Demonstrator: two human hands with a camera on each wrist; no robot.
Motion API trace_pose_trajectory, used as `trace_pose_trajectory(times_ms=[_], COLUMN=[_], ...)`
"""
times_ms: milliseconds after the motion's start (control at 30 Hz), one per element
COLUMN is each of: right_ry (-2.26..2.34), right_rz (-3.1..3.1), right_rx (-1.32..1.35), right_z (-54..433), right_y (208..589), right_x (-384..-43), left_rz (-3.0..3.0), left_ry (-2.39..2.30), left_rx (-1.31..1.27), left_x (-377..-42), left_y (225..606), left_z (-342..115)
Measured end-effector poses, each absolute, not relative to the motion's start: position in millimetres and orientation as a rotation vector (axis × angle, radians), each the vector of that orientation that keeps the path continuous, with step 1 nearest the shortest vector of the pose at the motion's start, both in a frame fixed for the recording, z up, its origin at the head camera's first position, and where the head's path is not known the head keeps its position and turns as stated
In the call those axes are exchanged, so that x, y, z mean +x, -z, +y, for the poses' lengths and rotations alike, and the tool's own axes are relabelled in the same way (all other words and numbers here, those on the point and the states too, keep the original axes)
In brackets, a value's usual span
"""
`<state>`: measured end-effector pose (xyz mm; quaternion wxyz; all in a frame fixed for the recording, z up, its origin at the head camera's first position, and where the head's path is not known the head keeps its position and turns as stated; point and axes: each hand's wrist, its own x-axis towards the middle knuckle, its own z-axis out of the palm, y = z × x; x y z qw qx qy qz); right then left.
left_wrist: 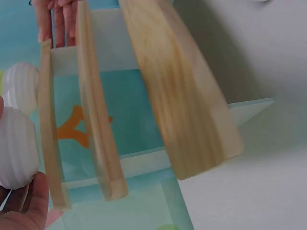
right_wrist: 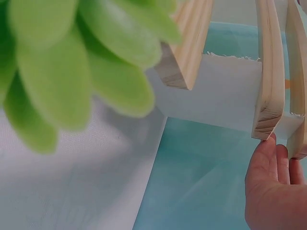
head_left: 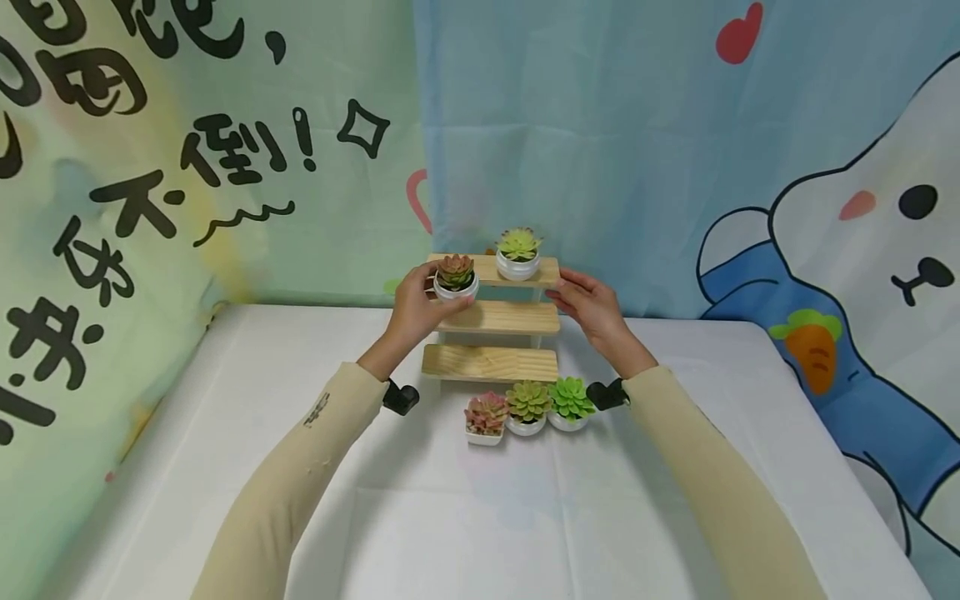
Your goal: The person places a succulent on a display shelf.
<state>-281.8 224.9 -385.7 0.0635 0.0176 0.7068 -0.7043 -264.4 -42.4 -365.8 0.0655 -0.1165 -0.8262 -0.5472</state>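
The left hand point(head_left: 420, 307) has the white pot of a reddish plant point(head_left: 456, 275) between thumb and fingers, the thumb along its near side. That plant is at the left end of the top board of a three-step wooden stand point(head_left: 498, 317); whether its base touches the board I cannot tell. The right hand point(head_left: 595, 310) is at the stand's opposite end, its fingers extended and partly spread, tips touching the ends of the upper boards, with no pot in its hold. Between the hands, a pale green plant point(head_left: 518, 257) sits on the top board. Before the stand, a pink plant point(head_left: 485, 418), an olive-green plant point(head_left: 528, 406) and a bright green plant point(head_left: 571, 403) stand side by side on the desk point(head_left: 457, 525).
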Motion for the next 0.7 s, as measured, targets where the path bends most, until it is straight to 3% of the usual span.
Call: trace_pose_trajectory(times_ms=[700], right_ry=[2.146], right_rz=[2.101], right_rx=[0.070], right_z=[229], right_y=[383], right_x=[-282], left_rz=[-2.541], left_ry=[1.608], left_rx=[-0.322], left_x=[-290], left_y=[349], left_z=[-26])
